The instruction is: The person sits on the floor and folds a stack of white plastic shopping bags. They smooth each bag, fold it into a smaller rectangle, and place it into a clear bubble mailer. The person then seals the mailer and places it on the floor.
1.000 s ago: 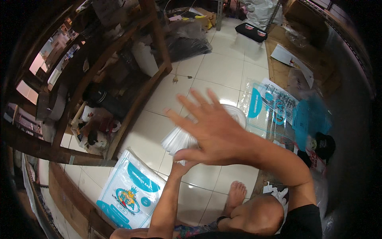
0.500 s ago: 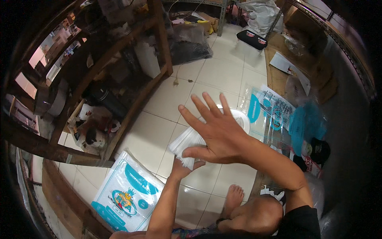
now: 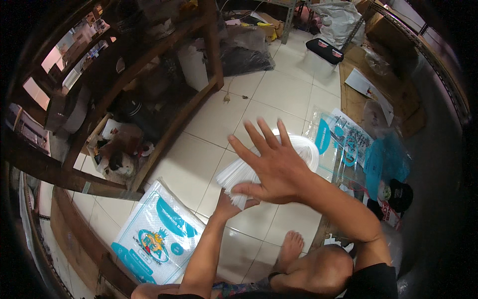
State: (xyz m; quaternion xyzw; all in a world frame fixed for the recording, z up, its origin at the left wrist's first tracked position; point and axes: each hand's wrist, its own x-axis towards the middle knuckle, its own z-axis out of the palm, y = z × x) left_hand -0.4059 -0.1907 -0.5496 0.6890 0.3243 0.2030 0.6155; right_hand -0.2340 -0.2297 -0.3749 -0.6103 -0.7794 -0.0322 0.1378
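A thick folded stack of thin white plastic bags (image 3: 307,148) is in front of me above the tiled floor. My left hand (image 3: 226,207) grips the near end of the stack, with the thumb and fingers closed around the fanned edges. Over the stack my right hand (image 3: 279,174) is spread wide, fingers apart and palm facing down, hiding the middle of it. Whether the right hand touches the bags I cannot tell. On the floor to the left lies a full white-and-turquoise pack of plastic bags (image 3: 172,247).
A printed clear and turquoise plastic wrapper (image 3: 323,134) lies right of the stack, near flattened cardboard (image 3: 408,107). A dark wooden shelf (image 3: 214,55) stands at left. Farther off are a black case on a clear box (image 3: 323,50) and a white sack (image 3: 338,25). My bare foot (image 3: 291,246) is below.
The whole view has shifted slightly, moving the surroundings a little to the right in the picture. The left hand keeps its grip on the bags, and the right hand stays spread.
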